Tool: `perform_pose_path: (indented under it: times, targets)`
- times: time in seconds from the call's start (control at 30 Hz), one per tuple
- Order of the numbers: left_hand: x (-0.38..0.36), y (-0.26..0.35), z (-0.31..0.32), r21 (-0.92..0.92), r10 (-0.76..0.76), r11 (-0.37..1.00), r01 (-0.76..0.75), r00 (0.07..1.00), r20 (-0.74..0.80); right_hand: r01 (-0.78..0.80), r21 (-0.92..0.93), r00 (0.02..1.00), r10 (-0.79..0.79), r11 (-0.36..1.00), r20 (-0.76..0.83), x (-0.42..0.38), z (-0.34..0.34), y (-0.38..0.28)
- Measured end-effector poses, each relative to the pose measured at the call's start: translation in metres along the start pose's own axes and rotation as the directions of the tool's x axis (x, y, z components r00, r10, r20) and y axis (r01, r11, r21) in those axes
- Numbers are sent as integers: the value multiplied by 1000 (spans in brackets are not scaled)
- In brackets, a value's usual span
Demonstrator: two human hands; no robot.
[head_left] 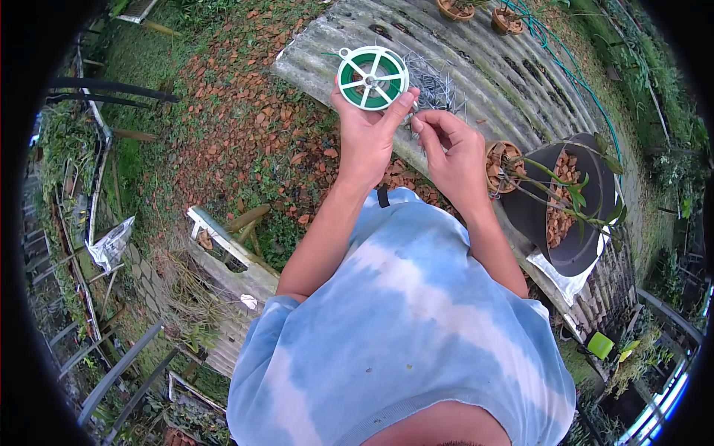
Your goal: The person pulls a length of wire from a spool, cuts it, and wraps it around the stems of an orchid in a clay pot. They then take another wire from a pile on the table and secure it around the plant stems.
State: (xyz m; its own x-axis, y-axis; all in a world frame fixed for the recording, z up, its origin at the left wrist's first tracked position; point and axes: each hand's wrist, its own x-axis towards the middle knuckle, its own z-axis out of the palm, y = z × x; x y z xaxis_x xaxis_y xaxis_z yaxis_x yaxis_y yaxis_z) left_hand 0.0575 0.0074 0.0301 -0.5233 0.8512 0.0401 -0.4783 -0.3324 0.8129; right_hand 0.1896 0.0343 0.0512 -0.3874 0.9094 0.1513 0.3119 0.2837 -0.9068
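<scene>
My left hand (366,141) is closed round the lower edge of a reel of green garden wire (348,76) with a white spoked frame. A short green end of the wire sticks out at the reel's upper left. My right hand (455,154) is close beside the reel, thumb and forefinger pinched together. Whatever lies in that pinch is too small to make out. Behind both hands, a loose heap of thin grey wire pieces (435,85) rests on a corrugated sheet (491,52).
On the right, a clay pot (492,178) with a leafy plant stands against a large dark bucket (524,212) holding brick chips (561,204). Two more clay pots (508,22) and a green hose (569,56) are at the back. Brick chips (260,111) cover the ground leftward.
</scene>
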Motion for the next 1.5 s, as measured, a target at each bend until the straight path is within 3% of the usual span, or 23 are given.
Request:
perform_pose_path:
  times: [0.17,0.3,0.47,0.67,0.77,0.93,1.03,1.23,1.3,1.4,1.5]
  targets:
    - [-1,0,-2,38,-49,998,46,993,104,-106,61,993,103,992,49,3,1,10]
    - [2,-7,-6,11,-191,981,191,973,128,-200,417,979,161,886,128,6,15,39]
    - [6,-11,-15,159,-215,969,190,965,151,-288,575,957,204,766,208,12,8,43]
    - [5,-12,-11,82,-271,962,261,948,166,-241,571,969,166,785,180,18,11,46]
    - [6,-9,-11,10,-333,942,337,927,172,-273,657,961,231,702,151,15,17,41]
    - [9,-12,-16,-13,-441,893,450,880,174,-219,641,970,237,736,58,14,21,32]
    - [9,-7,-13,-33,-406,910,413,905,127,-189,613,973,232,767,8,13,23,32]
    - [12,6,-16,142,-430,894,426,903,-5,-101,501,988,147,859,-54,13,21,43]
    - [10,-4,-15,198,-225,953,231,973,-54,-95,461,989,137,882,-59,13,21,45]
    - [10,-3,-16,381,29,924,-35,999,22,-113,428,989,145,897,-41,13,16,47]
    - [21,14,-28,706,127,651,-278,957,260,-145,412,989,146,900,28,15,6,44]
